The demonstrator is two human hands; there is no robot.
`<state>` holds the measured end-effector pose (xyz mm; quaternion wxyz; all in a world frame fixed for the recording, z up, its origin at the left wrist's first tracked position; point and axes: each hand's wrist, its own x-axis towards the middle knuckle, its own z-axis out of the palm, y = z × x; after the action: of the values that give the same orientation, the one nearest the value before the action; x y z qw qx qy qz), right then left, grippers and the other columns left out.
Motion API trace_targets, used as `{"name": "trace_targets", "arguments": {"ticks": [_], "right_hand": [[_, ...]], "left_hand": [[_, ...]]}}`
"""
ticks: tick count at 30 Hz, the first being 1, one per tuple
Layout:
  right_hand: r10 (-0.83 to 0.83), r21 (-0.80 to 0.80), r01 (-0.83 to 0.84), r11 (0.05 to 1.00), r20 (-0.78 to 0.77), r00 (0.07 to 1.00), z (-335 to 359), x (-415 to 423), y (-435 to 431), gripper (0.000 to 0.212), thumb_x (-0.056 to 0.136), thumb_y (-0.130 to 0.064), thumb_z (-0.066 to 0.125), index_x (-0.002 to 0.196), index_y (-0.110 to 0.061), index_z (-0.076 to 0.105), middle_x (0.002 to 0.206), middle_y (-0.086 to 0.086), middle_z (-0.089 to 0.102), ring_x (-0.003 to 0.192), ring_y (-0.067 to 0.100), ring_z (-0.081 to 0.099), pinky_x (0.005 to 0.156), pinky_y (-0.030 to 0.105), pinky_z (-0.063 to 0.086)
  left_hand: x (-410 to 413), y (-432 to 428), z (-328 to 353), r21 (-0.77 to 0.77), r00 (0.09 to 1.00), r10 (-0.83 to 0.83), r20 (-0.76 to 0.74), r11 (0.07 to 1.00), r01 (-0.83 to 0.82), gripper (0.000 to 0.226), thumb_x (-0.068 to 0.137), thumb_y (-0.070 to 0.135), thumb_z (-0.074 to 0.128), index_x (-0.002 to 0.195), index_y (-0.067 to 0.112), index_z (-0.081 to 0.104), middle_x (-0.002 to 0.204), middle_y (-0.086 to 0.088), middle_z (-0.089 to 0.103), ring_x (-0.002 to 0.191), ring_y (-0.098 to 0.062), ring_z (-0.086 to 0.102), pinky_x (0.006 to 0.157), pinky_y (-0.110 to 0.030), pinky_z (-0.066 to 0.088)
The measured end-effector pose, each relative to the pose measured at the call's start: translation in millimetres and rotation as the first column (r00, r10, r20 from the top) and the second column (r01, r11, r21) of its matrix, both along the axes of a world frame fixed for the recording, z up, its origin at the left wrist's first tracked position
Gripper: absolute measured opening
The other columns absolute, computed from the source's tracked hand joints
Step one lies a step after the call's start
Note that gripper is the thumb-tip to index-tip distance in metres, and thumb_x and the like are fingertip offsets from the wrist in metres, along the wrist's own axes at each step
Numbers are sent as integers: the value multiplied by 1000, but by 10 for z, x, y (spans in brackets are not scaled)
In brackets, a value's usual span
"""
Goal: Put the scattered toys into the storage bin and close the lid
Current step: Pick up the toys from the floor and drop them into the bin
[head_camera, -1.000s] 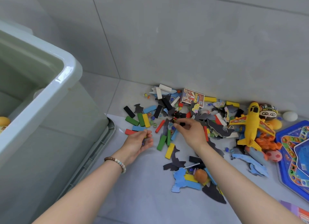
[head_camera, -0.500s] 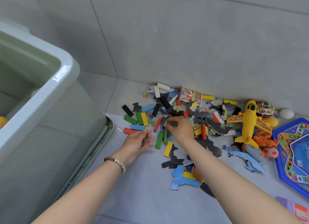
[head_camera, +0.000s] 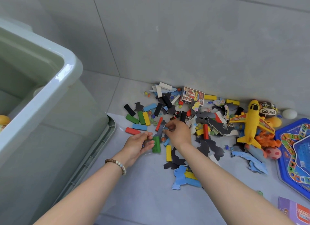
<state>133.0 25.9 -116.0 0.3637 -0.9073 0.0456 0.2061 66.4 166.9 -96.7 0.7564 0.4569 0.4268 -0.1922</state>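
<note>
A pale green storage bin (head_camera: 55, 89) stands open at the left, with a yellow toy (head_camera: 4, 119) inside. Scattered toys lie on the floor along the wall: coloured blocks (head_camera: 144, 118), marbles, dark puzzle pieces (head_camera: 209, 146), a card box (head_camera: 192, 95) and a yellow plane (head_camera: 250, 122). My left hand (head_camera: 138, 145) is cupped palm-up beside a green block (head_camera: 156, 144), with a few marbles in it. My right hand (head_camera: 178, 132) hovers low over the pile, fingertips pinched on a small blue piece close to the left hand.
A ribbed green lid (head_camera: 99, 151) lies under the bin's edge. A blue game board (head_camera: 296, 151) and a purple box (head_camera: 295, 211) sit at the right. A white egg (head_camera: 289, 113), a round-faced ball (head_camera: 267, 110) and orange toys (head_camera: 268, 139) crowd the plane.
My right hand has drawn left and nearer, from the middle of the pile to just beside my left hand. The left hand has stayed cupped in place.
</note>
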Motion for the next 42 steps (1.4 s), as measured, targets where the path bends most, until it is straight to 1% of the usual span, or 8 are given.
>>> {"name": "trace_targets", "arguments": {"ticks": [6,10,15,20,23,26,35,42], "right_hand": [[-36,89,36,995,-3,999,13,-11,-69,17,84,-10,66,101,-10,68,89,1,62,81,11,55,71,21,42],[-118,289,115,951,-6,993,209,2,-67,15,83,-13,70,98,-12,70,86,-1,64,77,10,59,66,13,48],[127,545,-65,836,-77,989,530,-132,47,14,79,-12,74,93,-12,72,85,-1,69,69,4,64,66,13,52],[50,346,-54,937,21,999,314,-90,-164,12,81,-16,71,91,-22,68,95,-8,65,88,12,60,73,19,45],[204,199,-198,960,-10,979,159,-60,-206,19,78,-20,74,97,-23,68,111,-4,57,101,12,53,83,24,43],[329,108,-326,939,-10,944,76,-70,-162,23,76,-19,76,98,-19,69,106,0,55,100,17,54,88,29,45],[305,18,-306,952,52,951,37,-90,-188,12,81,-17,70,93,-13,72,89,-1,53,80,12,52,69,20,37],[224,18,-226,974,66,972,-29,-75,-206,12,85,-18,67,95,-12,70,86,-1,57,75,12,50,68,21,41]], "left_hand": [[-12,-5,21,-51,1000,16,2,999,-16,24,98,15,46,112,3,61,99,-9,63,84,-15,66,69,-21,58],[31,8,73,-133,997,64,31,989,-59,27,100,17,43,111,1,61,103,-11,64,88,-19,67,69,-23,59],[110,-48,157,-283,993,94,65,956,-72,36,102,27,36,107,3,62,105,-15,69,84,-19,71,71,-26,59],[90,-100,141,-59,1000,-12,16,998,13,32,100,31,40,89,8,60,75,-2,52,56,-6,46,42,-12,44],[36,-68,60,196,989,-149,15,970,144,32,97,38,45,81,13,58,68,3,46,52,-6,37,41,-12,34],[1,-15,28,308,985,-173,13,938,161,34,96,41,46,77,14,57,64,4,45,50,-6,36,42,-14,32],[17,-12,50,239,996,-81,42,969,68,31,97,36,46,89,10,61,68,2,49,52,-7,40,43,-13,39],[34,33,67,-54,997,69,26,996,-67,26,100,24,41,102,10,63,94,-6,63,82,-15,64,65,-23,59]]}}
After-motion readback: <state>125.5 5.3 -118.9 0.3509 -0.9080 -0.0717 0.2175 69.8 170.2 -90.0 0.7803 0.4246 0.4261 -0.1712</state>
